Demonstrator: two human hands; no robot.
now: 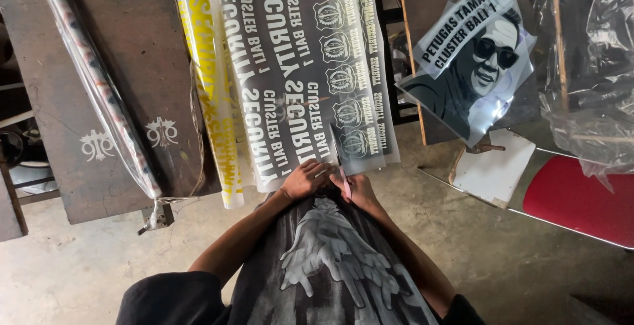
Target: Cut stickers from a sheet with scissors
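Pinching the near edge of a glossy printed film sheet [297, 67] with my left hand [305, 178], fingers curled shut on it, I keep it flat on the dark workbench [132, 67]. My right hand [354, 186] is closed around one slim pink-handled cutter [339, 166], blade angled up onto the sheet. Both forearms bend inward, hands nearly touching. A rolled plastic sleeve [99, 94] lies diagonally at left; a second, smaller film with a portrait [472, 61] rests at right.
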